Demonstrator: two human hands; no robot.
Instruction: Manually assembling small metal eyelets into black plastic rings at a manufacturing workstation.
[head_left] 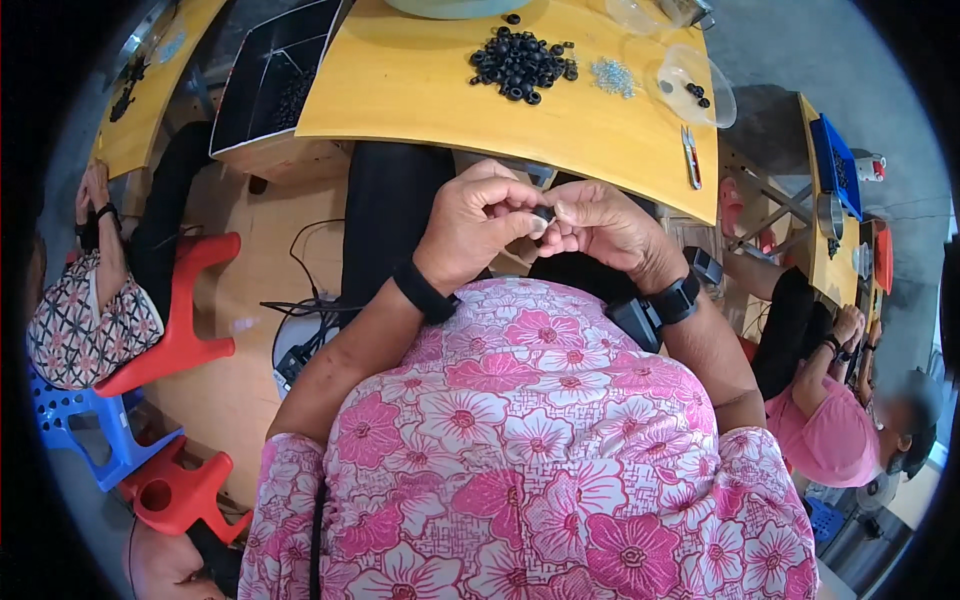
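In front of my body, just below the table's near edge, my left hand [476,217] pinches a small black round part [544,213] between thumb and fingertips. My right hand [606,222] is closed on the same part from the other side, its thumb and fingers meeting my left fingertips. Most of the part is hidden by the fingers. Beyond my hands, a heap of black ring-like parts [520,62] lies on the yellow table [400,75]. To its right is a small pile of shiny, pale pieces [612,77].
A clear plastic bowl [722,100] holding several black parts stands at the table's right, near red-handled snips [691,158]. A partitioned black box [275,85] stands left of the table. Co-workers sit on both sides; red stools [190,310] and a blue stool [100,430] are at left.
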